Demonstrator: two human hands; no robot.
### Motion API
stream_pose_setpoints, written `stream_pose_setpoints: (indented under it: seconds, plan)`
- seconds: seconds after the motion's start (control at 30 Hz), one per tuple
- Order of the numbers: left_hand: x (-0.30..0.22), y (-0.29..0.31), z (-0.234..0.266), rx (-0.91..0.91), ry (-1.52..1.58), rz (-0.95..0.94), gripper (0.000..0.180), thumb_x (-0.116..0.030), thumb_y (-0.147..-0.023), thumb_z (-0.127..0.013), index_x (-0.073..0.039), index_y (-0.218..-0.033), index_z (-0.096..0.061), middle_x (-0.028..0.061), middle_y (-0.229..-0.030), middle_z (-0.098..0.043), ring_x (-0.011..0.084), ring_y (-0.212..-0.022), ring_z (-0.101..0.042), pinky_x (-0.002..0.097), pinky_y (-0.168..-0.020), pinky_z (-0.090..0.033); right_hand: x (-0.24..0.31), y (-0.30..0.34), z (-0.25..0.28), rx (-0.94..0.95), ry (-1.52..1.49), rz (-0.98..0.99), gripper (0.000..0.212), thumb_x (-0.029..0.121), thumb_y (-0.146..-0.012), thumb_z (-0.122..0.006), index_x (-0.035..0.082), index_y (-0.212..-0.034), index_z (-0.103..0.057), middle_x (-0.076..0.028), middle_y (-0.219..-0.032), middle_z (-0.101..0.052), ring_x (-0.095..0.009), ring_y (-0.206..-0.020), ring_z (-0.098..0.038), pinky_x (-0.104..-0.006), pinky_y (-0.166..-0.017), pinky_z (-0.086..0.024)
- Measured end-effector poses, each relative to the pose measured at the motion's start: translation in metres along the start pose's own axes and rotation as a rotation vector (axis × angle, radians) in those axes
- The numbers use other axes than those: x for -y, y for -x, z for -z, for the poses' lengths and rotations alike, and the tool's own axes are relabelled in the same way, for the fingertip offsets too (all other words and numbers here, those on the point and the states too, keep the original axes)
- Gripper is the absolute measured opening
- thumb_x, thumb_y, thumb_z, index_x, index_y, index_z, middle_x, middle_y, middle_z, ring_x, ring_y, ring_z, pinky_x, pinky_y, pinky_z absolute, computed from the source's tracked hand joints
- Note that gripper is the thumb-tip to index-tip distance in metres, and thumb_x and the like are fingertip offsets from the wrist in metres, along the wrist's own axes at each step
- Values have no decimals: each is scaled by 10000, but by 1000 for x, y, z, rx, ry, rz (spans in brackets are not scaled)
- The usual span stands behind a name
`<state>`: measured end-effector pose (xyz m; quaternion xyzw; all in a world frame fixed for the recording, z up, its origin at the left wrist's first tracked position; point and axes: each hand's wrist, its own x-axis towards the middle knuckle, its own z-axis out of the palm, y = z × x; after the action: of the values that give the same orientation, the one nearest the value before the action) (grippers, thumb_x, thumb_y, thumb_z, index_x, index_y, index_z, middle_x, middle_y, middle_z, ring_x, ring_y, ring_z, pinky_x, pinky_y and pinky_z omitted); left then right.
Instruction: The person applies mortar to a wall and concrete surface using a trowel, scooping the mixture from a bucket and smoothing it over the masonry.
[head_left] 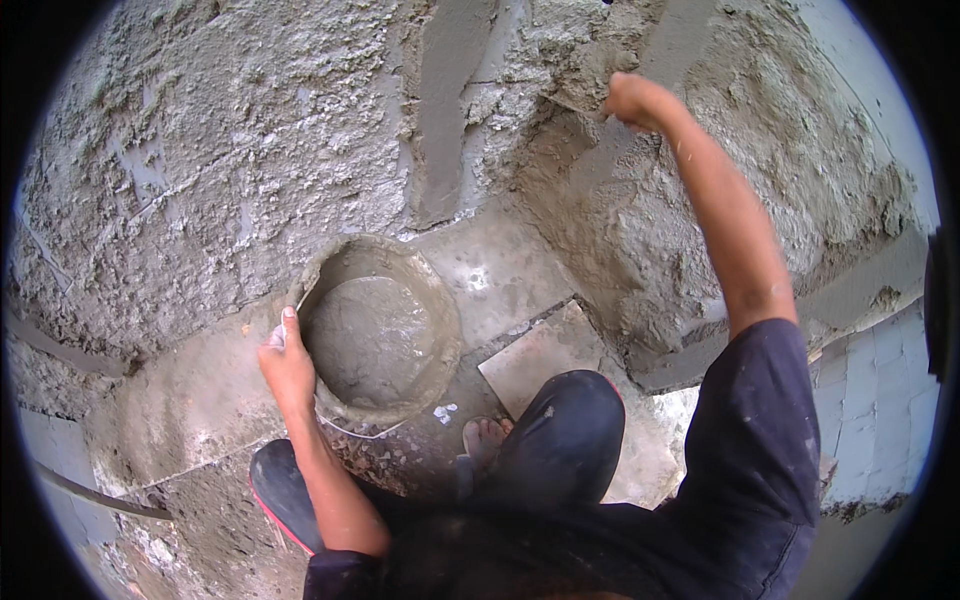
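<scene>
A round bucket [446, 345] caked with grey mortar stands just ahead of my knees. Wet mortar [365, 335] lies inside it. My left hand [287, 366] is closed on the bucket's left rim, the thumb on top. Up at the right, my right hand [640, 101] is a fist held close to the rough mortar wall [730, 190]. A thin dark edge, like a trowel's [572, 104], juts leftward from that fist against the wall; the fingers cover its handle, and most of the blade cannot be made out.
Rough mortar coats the far wall [250, 130], with a smooth vertical strip [447, 100] on it. A smooth band [850, 295] runs along the right wall's lower edge. A square tile [545, 358] lies beside my right knee. My foot [484, 440] rests behind the bucket.
</scene>
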<state>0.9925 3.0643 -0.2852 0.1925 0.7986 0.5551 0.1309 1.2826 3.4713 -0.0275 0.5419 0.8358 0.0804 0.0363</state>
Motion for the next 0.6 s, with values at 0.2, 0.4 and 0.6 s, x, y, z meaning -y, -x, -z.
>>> stream_pose_setpoints:
  seconds: [0.2, 0.4, 0.6]
  plan:
    - [-5, 1, -5, 16, -8, 13, 529, -392, -997, -582, 42, -695, -552, -36, -593, -423, 91, -592, -346, 339, -513, -303, -52, 7, 58, -64, -46, 71, 350, 197, -895, -629, -70, -669, -646, -129, -451, -516, -277, -423, -547, -445, -486, -451]
    - [-1, -1, -11, 3, 60, -14, 534, -388, -999, -581, 39, -683, -535, -32, -588, -412, 91, -592, -342, 345, -512, -295, -74, 46, 61, -252, -235, -137, 410, 288, -931, -604, -54, -713, -667, -165, -553, -593, -330, -538, -611, -474, -602, -501]
    - [-1, 1, -7, 22, 39, -12, 527, -395, -1005, -571, 57, -736, -571, -30, -606, -427, 89, -613, -349, 334, -525, -301, -54, 94, 39, -561, 108, -204, 389, 348, -922, -625, -36, -959, -675, -274, -940, -686, -448, -930, -656, -522, -798, -512]
